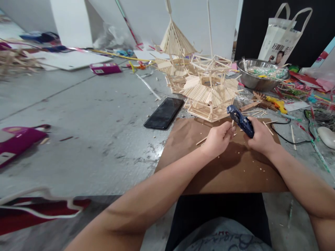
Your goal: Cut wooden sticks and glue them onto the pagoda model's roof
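Over the brown paper sheet (206, 174), my left hand (217, 139) is closed with its fingertips pinching a short thin wooden stick (232, 123). My right hand (261, 137) wraps round the handle of a dark blue hand tool (240, 120) with a scuffed, curved head; its exact kind is unclear. The tool's head is close to the stick's upper end, but I cannot tell whether they touch. Just beyond both hands stands a pavilion model made of wooden sticks (210, 92). Loose sticks (201, 141) and small wood bits lie around my hands.
Behind is a second stick model with a pointed roof (175, 40). A black phone (164, 113) lies left of the sheet. On the right are a metal bowl (258, 82), a yellow glue gun (277, 104), black cord and scraps. Purple boxes (21, 143) lie left.
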### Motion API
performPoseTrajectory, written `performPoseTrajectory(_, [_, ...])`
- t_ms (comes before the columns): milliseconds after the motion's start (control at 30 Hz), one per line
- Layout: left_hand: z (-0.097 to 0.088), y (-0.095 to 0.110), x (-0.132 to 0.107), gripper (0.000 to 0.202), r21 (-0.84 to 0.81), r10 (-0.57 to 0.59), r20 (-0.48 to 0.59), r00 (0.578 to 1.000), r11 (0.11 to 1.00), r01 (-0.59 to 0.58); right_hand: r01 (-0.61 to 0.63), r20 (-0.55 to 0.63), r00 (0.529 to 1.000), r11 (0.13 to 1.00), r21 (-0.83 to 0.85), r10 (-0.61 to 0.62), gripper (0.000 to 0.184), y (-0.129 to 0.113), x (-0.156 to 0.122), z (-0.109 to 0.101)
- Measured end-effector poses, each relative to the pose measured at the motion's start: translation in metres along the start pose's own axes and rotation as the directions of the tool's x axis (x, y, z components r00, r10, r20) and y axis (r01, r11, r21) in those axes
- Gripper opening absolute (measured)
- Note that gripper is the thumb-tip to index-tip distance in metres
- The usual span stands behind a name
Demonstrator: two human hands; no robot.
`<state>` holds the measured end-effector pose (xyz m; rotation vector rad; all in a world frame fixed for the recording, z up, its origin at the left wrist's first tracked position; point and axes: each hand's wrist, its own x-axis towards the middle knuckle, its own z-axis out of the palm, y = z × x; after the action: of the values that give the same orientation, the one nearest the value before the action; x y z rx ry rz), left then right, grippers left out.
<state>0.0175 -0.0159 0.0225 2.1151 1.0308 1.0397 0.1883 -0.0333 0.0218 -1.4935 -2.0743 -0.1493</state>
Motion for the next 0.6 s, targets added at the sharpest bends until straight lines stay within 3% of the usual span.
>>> performPoseTrajectory(600, [0.0016, 0.0008, -0.0005, 0.029, 0.0, -0.043, 0.006, 0.999, 0.999, 0.043, -0.065, 0.015, 0.998, 0.995, -0.079, 0.067, 0.028, -0.0026, 0.0009, -0.0002])
